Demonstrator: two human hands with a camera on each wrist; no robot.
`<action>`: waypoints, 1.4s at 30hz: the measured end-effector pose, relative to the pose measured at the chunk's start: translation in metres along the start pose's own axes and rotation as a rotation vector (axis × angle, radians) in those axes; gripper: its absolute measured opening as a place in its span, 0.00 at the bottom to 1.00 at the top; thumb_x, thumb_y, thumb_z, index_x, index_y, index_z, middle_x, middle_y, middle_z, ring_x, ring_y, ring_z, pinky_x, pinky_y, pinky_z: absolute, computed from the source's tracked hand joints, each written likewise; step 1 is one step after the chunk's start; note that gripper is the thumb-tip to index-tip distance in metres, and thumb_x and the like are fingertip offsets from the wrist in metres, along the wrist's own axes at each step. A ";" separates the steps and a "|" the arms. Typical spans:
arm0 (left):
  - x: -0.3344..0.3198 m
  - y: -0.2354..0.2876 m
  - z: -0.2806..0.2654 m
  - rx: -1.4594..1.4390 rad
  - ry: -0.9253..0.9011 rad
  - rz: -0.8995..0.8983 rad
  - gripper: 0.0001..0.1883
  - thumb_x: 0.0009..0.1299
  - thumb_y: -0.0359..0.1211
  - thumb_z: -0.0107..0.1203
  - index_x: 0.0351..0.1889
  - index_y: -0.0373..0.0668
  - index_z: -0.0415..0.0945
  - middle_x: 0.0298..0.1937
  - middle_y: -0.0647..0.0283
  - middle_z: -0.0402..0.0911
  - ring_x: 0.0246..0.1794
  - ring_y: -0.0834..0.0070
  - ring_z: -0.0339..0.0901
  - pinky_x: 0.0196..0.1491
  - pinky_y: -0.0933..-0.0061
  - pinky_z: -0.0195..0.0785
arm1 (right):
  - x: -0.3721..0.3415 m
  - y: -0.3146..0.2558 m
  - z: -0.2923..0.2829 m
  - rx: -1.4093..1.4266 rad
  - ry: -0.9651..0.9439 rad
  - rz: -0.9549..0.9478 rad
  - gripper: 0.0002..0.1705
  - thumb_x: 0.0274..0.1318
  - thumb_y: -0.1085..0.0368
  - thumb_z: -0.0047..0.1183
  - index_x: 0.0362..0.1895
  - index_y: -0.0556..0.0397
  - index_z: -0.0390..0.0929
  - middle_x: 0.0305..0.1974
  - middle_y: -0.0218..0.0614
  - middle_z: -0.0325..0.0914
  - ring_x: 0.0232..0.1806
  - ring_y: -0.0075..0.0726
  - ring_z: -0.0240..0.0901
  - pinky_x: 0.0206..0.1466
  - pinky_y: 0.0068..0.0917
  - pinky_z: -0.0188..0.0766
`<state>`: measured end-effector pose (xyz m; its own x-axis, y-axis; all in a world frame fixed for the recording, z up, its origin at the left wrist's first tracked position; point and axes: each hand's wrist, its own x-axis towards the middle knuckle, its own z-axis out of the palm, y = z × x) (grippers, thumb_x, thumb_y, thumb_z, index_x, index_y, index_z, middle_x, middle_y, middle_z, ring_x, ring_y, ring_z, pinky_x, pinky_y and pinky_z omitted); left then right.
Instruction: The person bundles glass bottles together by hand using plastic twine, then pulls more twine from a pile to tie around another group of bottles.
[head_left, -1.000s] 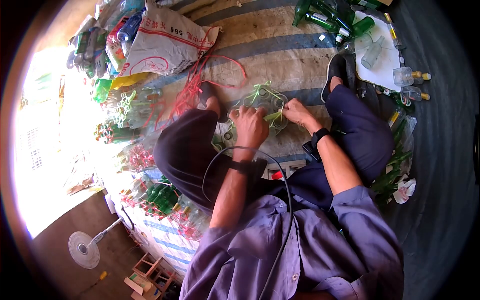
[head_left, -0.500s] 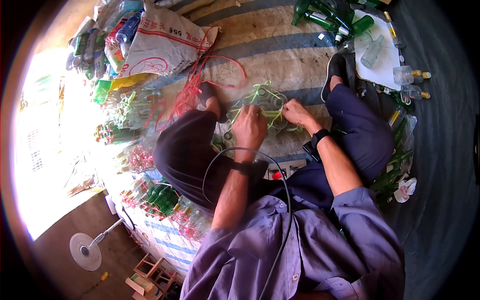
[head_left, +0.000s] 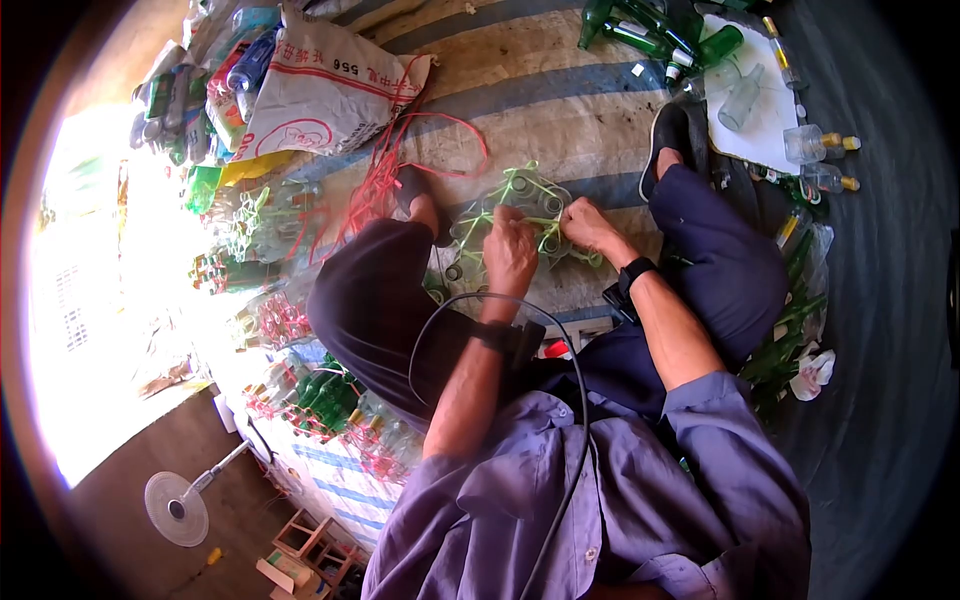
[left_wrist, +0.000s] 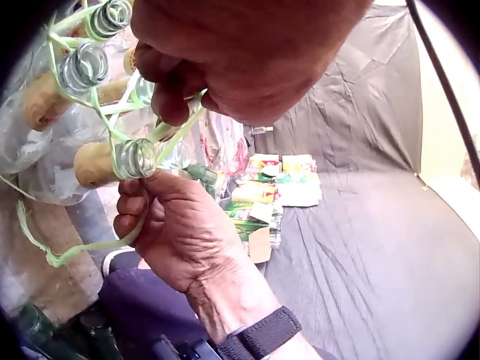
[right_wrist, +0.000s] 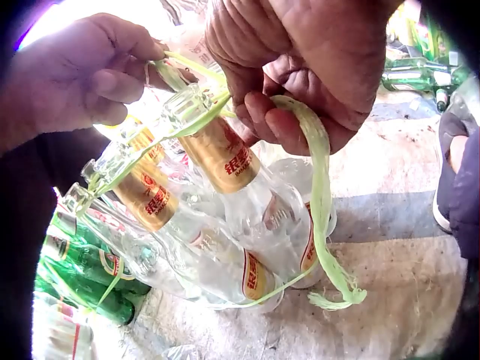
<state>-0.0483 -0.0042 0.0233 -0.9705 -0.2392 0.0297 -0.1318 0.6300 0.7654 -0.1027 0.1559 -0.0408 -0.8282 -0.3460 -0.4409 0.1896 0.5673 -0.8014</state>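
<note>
Clear glass bottles with gold neck labels (right_wrist: 225,217), looped together by a pale-green plastic strip (right_wrist: 320,195), are standing on a striped woven sheet (head_left: 510,100) between the person's 2 legs (head_left: 730,240). The left hand (head_left: 511,257) and right hand (head_left: 592,228) are both gripping the strip with curled fingers. Red plastic cords (head_left: 372,180) are tangling at left; green glass bottles (head_left: 655,32) are lying far right.

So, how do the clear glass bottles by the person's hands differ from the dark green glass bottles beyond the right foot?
Colour: the clear glass bottles are colourless, the dark green glass bottles green.
Pose: the clear bottles stand upright; the green ones lie on their sides.
Binding: pale green plastic ribbon loops round the clear bottles' necks, while none shows on the green ones.
Both have narrow necks.
</note>
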 end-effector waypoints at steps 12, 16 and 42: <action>0.008 0.007 -0.020 -0.892 -0.261 -0.570 0.04 0.67 0.28 0.52 0.38 0.44 0.69 0.24 0.64 0.76 0.12 0.87 0.56 0.15 0.83 0.47 | 0.000 -0.009 -0.005 -0.044 -0.063 0.073 0.13 0.43 0.67 0.51 0.30 0.64 0.82 0.30 0.62 0.78 0.35 0.48 0.83 0.40 0.41 0.74; 0.013 -0.002 -0.025 -0.866 -0.264 -0.563 0.09 0.61 0.25 0.55 0.39 0.42 0.70 0.24 0.69 0.73 0.15 0.86 0.59 0.18 0.82 0.49 | 0.001 -0.007 -0.003 -0.028 -0.069 0.085 0.13 0.43 0.67 0.51 0.31 0.64 0.82 0.31 0.61 0.79 0.36 0.49 0.83 0.40 0.40 0.74; 0.018 -0.004 -0.021 0.385 -0.088 -0.124 0.10 0.65 0.39 0.53 0.34 0.45 0.81 0.31 0.45 0.82 0.34 0.41 0.80 0.39 0.43 0.70 | -0.003 -0.002 0.004 0.026 0.012 0.010 0.13 0.48 0.67 0.48 0.26 0.68 0.78 0.23 0.63 0.73 0.26 0.41 0.79 0.32 0.41 0.72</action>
<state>-0.0613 -0.0267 0.0344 -0.9539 -0.2772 -0.1155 -0.2986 0.8346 0.4629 -0.0986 0.1527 -0.0394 -0.8325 -0.3313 -0.4440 0.2114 0.5509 -0.8074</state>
